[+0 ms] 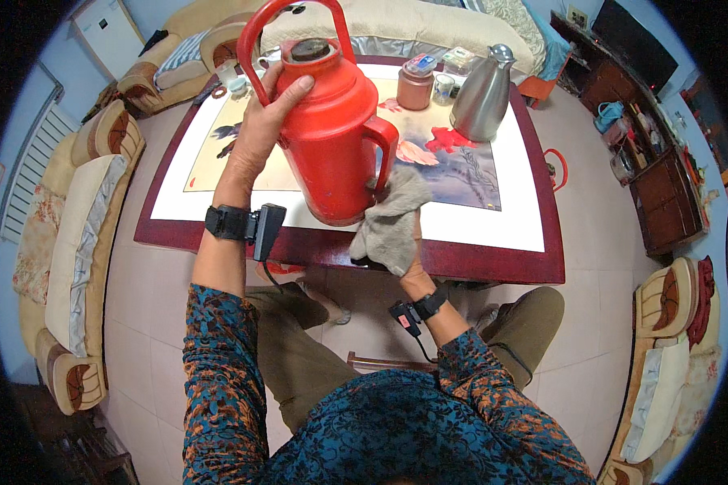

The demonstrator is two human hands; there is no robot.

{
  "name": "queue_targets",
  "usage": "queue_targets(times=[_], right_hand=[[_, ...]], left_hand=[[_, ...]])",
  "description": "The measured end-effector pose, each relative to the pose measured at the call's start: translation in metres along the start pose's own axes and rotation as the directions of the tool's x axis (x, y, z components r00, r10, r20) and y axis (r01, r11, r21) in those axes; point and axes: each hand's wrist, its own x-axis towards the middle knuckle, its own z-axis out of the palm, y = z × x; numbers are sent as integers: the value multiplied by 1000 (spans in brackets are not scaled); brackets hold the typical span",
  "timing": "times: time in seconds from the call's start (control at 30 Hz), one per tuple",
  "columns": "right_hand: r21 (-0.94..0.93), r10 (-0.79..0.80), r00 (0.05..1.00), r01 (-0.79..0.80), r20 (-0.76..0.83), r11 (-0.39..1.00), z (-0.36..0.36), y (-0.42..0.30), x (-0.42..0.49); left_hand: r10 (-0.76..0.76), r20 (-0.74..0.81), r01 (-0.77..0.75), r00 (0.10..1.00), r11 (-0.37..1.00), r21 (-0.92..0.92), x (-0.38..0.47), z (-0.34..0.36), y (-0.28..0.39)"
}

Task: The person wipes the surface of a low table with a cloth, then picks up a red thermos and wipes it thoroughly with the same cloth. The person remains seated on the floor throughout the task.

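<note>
A red thermos flask [333,145] with a dark stopper [310,50] and a raised carrying handle [255,36] stands tilted near the front edge of the table. My left hand [273,106] grips its shoulder, thumb on the upper rim. Beside the lower part of the flask's side handle [385,142], my right hand [417,242] holds a grey cloth [391,224] against the red body. The cloth covers most of that hand's fingers. Whether the flask's base rests on the table cannot be told.
On the table [522,233] stand a steel vacuum jug [482,100], a lidded brown jar [414,88], a patterned cup [443,89] and a small bowl [238,85]. Sofas [79,242] line the left side. A wooden cabinet [667,200] stands at the right.
</note>
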Motion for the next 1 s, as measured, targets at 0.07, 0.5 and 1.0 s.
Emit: queue_targets(times=[0.07, 0.5, 1.0], right_hand=[[229, 153, 986, -133, -72, 964, 8, -26, 11], [-847, -510, 692, 506, 511, -162, 119, -103, 94], [-914, -292, 867, 375, 404, -153, 60, -13, 24]], left_hand=[[9, 15, -9, 1000, 1000, -3, 0, 0, 0], [7, 16, -7, 1000, 1000, 1, 0, 0, -2], [-4, -18, 4, 1000, 1000, -8, 0, 3, -4]])
